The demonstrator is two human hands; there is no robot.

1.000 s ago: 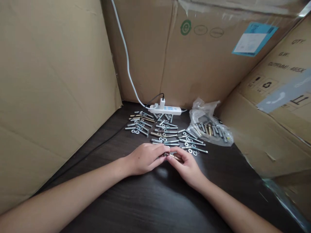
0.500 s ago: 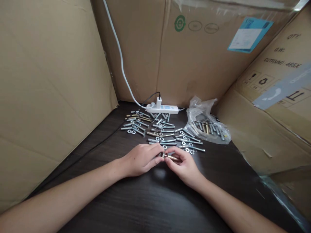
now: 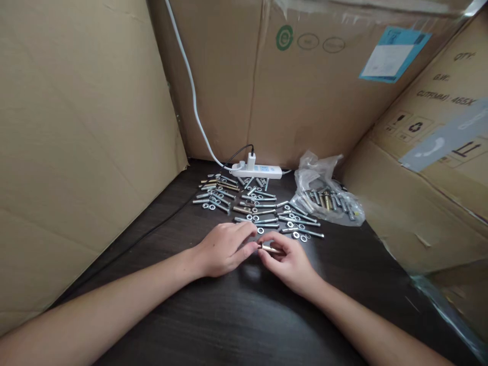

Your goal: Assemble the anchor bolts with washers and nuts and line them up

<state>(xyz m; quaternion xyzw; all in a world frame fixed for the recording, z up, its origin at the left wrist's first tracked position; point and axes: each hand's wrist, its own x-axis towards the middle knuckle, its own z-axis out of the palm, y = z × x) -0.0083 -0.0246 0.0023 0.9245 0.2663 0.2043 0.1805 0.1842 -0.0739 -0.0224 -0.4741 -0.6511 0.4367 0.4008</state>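
Note:
Low over the dark table, my right hand [image 3: 292, 259] pinches a brass-coloured expansion bolt [image 3: 271, 249] between thumb and fingers. The bolt lies roughly level, its one end pointing left and its other end partly covered by my palm. Facing that left end is my left hand [image 3: 224, 249], its thumb tip close to or touching it. A gap shows between my left thumb and curved forefinger, and I see nothing held there. Just beyond my fingers lie loose steel bolts and sleeves [image 3: 267, 220] and a flat washer [image 3: 260, 231].
Several rows of bolts, sleeves, washers and nuts spread across the table [image 3: 183, 315]. Behind them stands a white power strip [image 3: 267, 172] with a black cable [image 3: 163, 222] running left. A clear plastic bag [image 3: 310, 175] of bolts sits right. Cardboard boxes [image 3: 312, 101] enclose three sides.
The nut seen between my left fingertips at the bolt's end no longer shows. My left thumb and forefinger have parted. My right hand keeps its grip on the bolt.

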